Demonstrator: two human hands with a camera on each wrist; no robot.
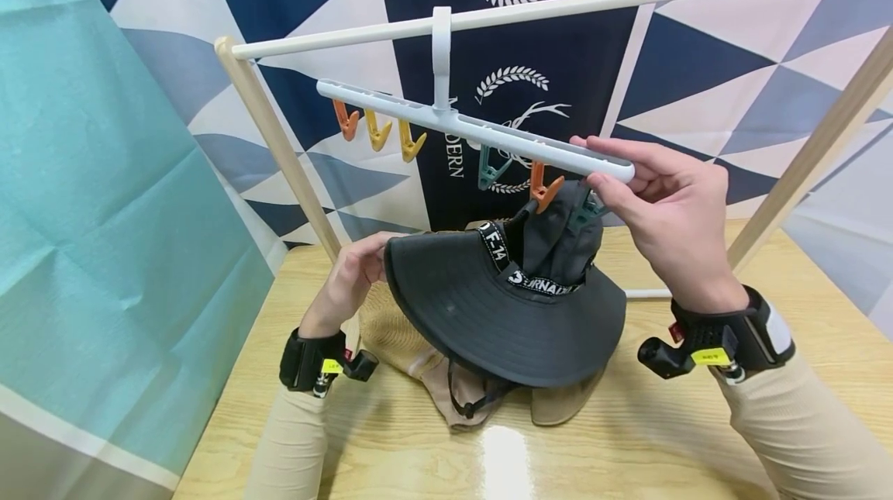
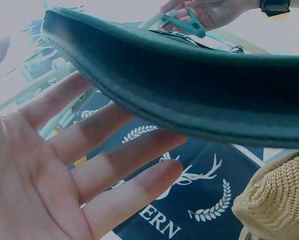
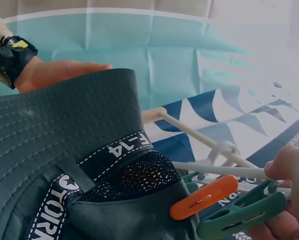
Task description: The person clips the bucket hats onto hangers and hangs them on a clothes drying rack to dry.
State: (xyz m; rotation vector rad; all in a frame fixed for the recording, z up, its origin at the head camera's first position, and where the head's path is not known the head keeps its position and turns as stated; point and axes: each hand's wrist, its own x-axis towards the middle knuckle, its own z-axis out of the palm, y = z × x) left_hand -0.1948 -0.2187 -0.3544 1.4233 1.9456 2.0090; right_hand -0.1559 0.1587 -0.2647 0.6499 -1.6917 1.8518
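A black wide-brimmed hat [image 1: 460, 322] hangs tilted under the right half of a pale clip hanger [image 1: 481, 132]. At its crown are an orange clip [image 3: 203, 196] and a green clip [image 3: 242, 216]; how firmly they bite is hard to see. My right hand [image 1: 680, 213] pinches the hanger's right end between thumb and fingers. On the other side, my left hand [image 1: 349, 275] supports the brim's left edge. Its fingers are extended and spread beneath the brim [image 2: 164, 85] in the left wrist view, not curled round it.
The hanger's hook [image 1: 441, 58] sits over a white rail [image 1: 349, 39] with wooden posts. More orange and yellow clips [image 1: 377, 132] dangle on the left. Below the black hat, a straw hat [image 1: 391, 329] and beige fabric headwear [image 1: 460, 399] lie on the wooden table [image 1: 593, 453].
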